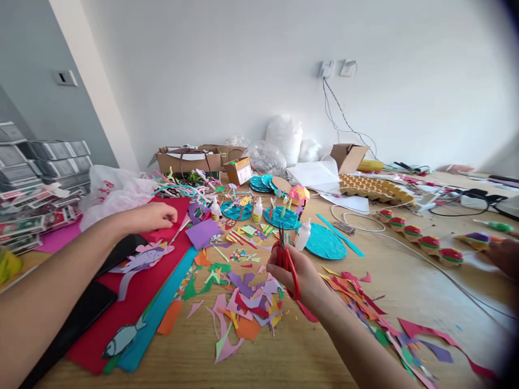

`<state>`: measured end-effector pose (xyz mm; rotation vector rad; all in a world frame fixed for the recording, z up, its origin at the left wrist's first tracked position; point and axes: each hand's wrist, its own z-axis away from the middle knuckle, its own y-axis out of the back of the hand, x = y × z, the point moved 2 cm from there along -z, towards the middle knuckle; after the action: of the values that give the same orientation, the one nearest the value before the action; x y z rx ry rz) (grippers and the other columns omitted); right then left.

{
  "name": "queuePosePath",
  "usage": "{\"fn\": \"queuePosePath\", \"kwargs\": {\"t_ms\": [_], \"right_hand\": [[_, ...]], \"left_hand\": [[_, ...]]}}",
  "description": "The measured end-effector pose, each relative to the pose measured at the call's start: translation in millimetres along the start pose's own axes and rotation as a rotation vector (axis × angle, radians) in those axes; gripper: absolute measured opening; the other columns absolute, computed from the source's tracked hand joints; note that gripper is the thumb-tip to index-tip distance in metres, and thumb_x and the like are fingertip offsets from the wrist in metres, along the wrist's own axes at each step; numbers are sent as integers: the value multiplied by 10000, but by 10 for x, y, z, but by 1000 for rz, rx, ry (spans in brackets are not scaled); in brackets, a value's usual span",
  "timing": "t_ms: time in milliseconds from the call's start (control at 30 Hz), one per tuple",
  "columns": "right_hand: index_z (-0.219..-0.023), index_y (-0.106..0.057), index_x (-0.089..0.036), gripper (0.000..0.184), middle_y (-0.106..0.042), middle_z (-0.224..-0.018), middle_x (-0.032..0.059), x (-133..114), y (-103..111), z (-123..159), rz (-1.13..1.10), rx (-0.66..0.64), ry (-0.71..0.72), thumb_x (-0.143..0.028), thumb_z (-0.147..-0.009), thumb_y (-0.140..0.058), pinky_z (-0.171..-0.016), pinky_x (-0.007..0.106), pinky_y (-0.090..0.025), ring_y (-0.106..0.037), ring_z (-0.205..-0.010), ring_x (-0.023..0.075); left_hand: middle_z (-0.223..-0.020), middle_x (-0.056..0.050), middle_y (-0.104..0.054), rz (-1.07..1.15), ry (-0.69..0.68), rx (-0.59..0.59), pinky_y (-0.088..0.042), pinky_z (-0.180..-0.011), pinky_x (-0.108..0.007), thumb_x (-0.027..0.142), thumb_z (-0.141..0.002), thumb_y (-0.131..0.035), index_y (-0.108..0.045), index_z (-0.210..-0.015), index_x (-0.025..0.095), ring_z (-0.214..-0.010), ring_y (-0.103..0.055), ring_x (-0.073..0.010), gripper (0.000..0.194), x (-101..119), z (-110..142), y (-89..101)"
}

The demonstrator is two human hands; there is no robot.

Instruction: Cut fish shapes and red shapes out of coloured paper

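My right hand (294, 278) is closed around red-handled scissors (290, 270), their blades pointing up and away from me. Over a sheet of red paper (140, 289) at the left, my left hand (154, 217) has its fingers curled down; what they hold, if anything, is hidden. A thin white pointed piece (180, 228) lies just beside those fingertips. Below the hand are purple and pink paper fish cutouts (148, 256), and a pale blue fish cutout (124, 339) rests nearer on the same sheet. Colourful paper scraps (247, 302) are piled between my hands.
White glue bottles (303, 235) stand near blue discs (326, 241) with small decorations. Painted egg-carton pieces (430, 244) line the right side, where another person's hand (505, 256) shows. A white cable (425, 259) crosses the table (308, 359). Cardboard boxes (188, 162) sit behind.
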<state>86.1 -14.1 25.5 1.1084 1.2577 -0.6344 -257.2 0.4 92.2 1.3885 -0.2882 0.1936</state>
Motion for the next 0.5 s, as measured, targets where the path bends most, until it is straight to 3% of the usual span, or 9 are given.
{"fn": "queuePosePath", "kwargs": {"t_ms": [167,300,400,500], "right_hand": [[-692,-479,-214,163,-482,-603,-41,-23,-11,20,36,-33,-7,-308,-665,-609,-522,259,-354,-430,-558,134],[-684,-477,-212,166,-481,-605,-44,-27,-21,25,33,-45,-15,-291,-658,-620,-521,255,-355,-426,-555,129],[-690,-476,-210,172,-478,-606,-42,-10,-24,21,38,-51,-16,-305,-662,-617,-522,258,-355,-426,-552,131],[-694,-474,-211,165,-473,-601,-42,16,-22,14,68,-50,-17,-314,-681,-602,-521,260,-347,-425,-547,132]], "left_hand": [[-490,58,-490,-112,132,-120,-368,-510,-255,138,-656,-577,-547,-573,191,-506,-496,-143,102,-413,66,-242],[-671,32,-612,-214,192,-181,-485,-593,-278,253,-859,-631,-623,-732,146,-609,-589,-136,166,-490,94,-474],[-850,-9,-663,-277,208,-151,-528,-695,-334,303,-897,-621,-639,-866,139,-740,-630,-152,168,-492,106,-528],[-766,4,-642,-301,207,-64,-471,-664,-300,127,-816,-641,-616,-779,164,-729,-616,-172,57,-452,103,-446]]}}
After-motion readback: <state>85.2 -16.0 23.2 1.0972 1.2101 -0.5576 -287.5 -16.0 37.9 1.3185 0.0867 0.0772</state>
